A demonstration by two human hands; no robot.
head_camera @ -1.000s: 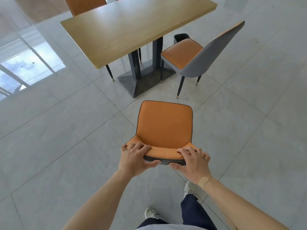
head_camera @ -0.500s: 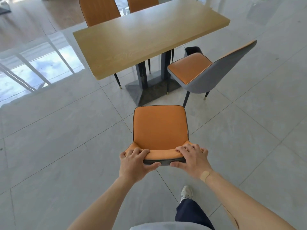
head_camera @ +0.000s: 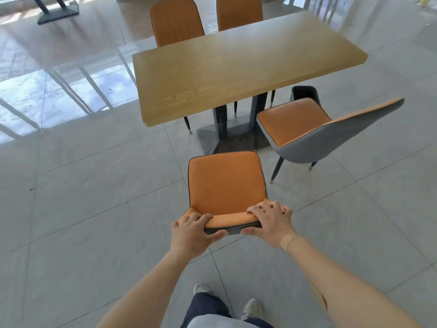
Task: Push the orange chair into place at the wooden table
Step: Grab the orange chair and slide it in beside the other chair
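Observation:
The orange chair (head_camera: 225, 183) stands on the tiled floor in front of me, its seat facing the wooden table (head_camera: 236, 69). My left hand (head_camera: 192, 235) grips the left end of the backrest's top edge. My right hand (head_camera: 269, 222) grips the right end, fingers over the orange front and thumb on the grey back. The front of the seat sits close to the table's dark pedestal base (head_camera: 231, 136), short of the tabletop's near edge. The chair's legs are hidden under the seat.
A second orange and grey chair (head_camera: 305, 129) stands at the table's right, turned sideways. Behind the far side of the table are two orange chair backs (head_camera: 176, 21). Another dark table base (head_camera: 56, 13) sits far left. My shoes (head_camera: 253, 308) are on the grey tiles.
The chair and I have moved closer to the table. The view has tilted up, so the far chairs and more of the tabletop show. Both hands keep their grip.

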